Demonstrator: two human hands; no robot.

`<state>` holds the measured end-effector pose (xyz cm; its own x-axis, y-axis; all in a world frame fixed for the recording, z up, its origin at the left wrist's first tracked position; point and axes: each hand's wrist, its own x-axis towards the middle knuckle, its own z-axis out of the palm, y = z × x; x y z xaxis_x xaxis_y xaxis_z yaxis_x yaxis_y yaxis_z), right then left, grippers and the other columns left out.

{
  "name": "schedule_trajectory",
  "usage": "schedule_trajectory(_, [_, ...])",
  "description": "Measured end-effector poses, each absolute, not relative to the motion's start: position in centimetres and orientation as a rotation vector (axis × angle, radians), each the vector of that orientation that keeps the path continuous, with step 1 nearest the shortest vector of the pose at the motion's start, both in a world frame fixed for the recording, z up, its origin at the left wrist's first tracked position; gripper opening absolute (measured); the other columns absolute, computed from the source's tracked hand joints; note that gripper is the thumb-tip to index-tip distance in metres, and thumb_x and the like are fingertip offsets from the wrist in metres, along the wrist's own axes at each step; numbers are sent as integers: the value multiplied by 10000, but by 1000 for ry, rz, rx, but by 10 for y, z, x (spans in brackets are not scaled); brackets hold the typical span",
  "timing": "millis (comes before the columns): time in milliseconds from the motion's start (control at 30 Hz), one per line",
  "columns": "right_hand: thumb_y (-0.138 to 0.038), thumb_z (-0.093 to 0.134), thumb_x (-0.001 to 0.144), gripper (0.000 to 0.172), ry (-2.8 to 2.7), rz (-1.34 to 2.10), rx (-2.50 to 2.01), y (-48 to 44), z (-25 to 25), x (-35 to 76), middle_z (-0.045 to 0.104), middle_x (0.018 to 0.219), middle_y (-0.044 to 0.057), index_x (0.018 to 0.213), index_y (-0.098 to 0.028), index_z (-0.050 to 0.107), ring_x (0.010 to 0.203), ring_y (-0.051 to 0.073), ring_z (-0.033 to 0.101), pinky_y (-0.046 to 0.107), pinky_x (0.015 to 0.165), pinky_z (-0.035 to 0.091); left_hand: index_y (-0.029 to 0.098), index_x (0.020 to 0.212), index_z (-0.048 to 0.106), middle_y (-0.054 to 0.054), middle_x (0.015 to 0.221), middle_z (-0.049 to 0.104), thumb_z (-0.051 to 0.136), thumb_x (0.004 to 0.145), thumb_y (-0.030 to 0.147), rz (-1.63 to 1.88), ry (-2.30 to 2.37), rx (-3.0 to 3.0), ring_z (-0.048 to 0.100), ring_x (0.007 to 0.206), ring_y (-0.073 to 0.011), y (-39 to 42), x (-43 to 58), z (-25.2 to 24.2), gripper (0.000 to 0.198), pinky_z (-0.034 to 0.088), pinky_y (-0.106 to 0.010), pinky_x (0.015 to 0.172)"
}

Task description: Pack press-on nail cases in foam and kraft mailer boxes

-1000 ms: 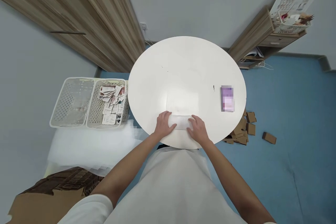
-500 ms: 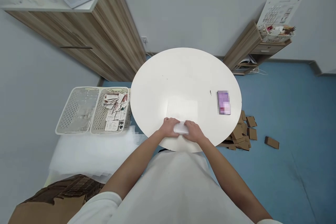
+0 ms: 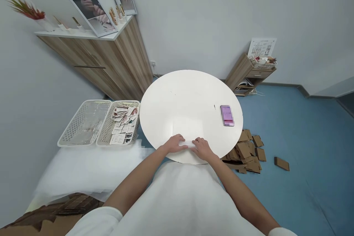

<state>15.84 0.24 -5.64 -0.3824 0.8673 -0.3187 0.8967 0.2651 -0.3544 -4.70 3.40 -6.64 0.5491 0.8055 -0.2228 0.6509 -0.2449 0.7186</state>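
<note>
A small white folded packet (image 3: 187, 143) lies at the near edge of the round white table (image 3: 190, 96). My left hand (image 3: 174, 143) curls over its left end and my right hand (image 3: 201, 148) curls over its right end. Both hands press down on it with fingers closed, almost touching each other. Most of the packet is hidden under my fingers.
A purple phone-sized item (image 3: 227, 115) lies on the table's right side. Left of the table stand two white baskets (image 3: 84, 122), one holding several cards (image 3: 123, 125). Brown cardboard boxes (image 3: 247, 150) lie scattered on the blue floor. White foam sheets (image 3: 88, 167) sit at lower left.
My hands have drawn together over the white packet, which looks shorter than before. The view has tilted up, showing more of the room.
</note>
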Motion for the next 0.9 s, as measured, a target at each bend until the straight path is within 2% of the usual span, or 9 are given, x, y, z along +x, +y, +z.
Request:
schedule_trajectory(167, [-344,413,834,313,2410,-836,1722,25,-50,158,556,1040,73,1120,-224,453,945,207,511,335,804,333,207,991,591,-54,1026,599,560,658,532,349,1293,1837,548,938,-219,40,-63,-66,467,413,-308,800])
schedule_trajectory(300, [-359,396,837,260,2310,-998,1817,42,-50,161,601,917,42,1047,-221,464,801,173,549,280,696,352,192,894,604,-36,861,619,499,718,470,402,1311,1706,558,773,-183,49,-66,-71,345,413,-274,666])
schedule_trajectory(400, [-375,418,821,247,2233,-1100,1860,55,-55,165,594,928,41,1002,-222,487,806,173,544,267,659,356,168,750,575,-3,673,551,480,721,454,416,1411,1599,494,613,-140,57,-64,-79,302,368,-248,554])
schedule_trajectory(500, [-377,446,802,274,2183,-1190,1915,64,-64,171,571,987,47,1022,-221,494,869,180,531,269,684,371,171,618,485,33,576,445,499,697,426,423,1510,1500,412,538,-106,64,-62,-86,268,323,-231,508])
schedule_trajectory(733, [-374,463,788,364,2093,-1309,2053,72,-89,177,505,1040,60,1119,-224,482,898,183,517,287,721,405,192,577,378,51,548,370,518,687,388,352,1697,1403,368,510,-93,70,-58,-91,265,306,-225,500])
schedule_trajectory(900, [-382,488,766,402,2057,-1402,2236,65,-99,176,453,1077,57,1143,-244,462,982,208,474,327,790,415,201,676,446,22,619,469,467,737,377,230,1814,1528,460,582,-131,61,-56,-93,187,368,-251,545])
